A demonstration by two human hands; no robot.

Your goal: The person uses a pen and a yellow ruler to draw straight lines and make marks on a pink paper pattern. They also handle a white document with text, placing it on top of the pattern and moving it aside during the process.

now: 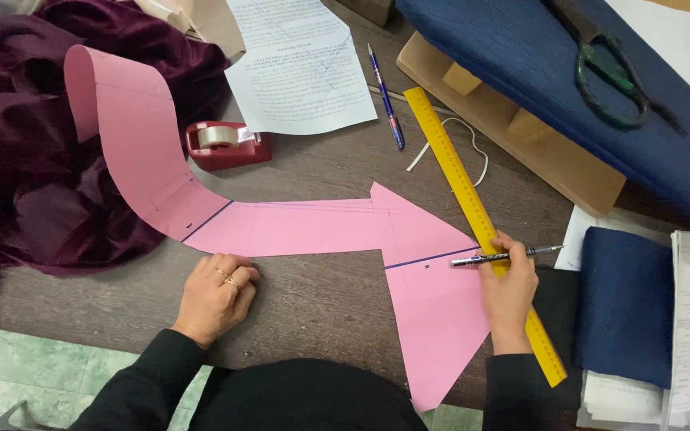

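Two hands are working on one pink paper pattern (321, 227) lying flat on the table (321, 299). Right hand (509, 287) is gripping a pen (505, 256), fingers (495, 246) closed around its barrel; the pen is lying almost level, running left to right, with one end over the pink sheet and the other end past the yellow ruler (481, 223); which end is the tip I cannot tell. The ruler's long axis is running diagonally, from far and left of those fingers down to near and right of them, and the hand is resting across it, pinning it beside the right edge of the arrow-shaped part of the sheet. A dark drawn line (429, 257) is crossing the sheet just left of the pen, nearly in line with it. Left hand (216, 294) is pressing down at the near edge of the paper's long strip, fingers curled loosely, holding nothing. The strip is running away from the left fingers, then curling upward against purple velvet fabric (33, 136). Bare table between the two hands is giving open room. Beyond the left fingers: a red tape dispenser (225, 144), printed sheets (297, 68), a blue pen (385, 96). Right of the right fingers: folded blue fabric (624, 303), crowding the ruler's lower end. Scissors (608, 72) are lying well apart, on blue cloth.
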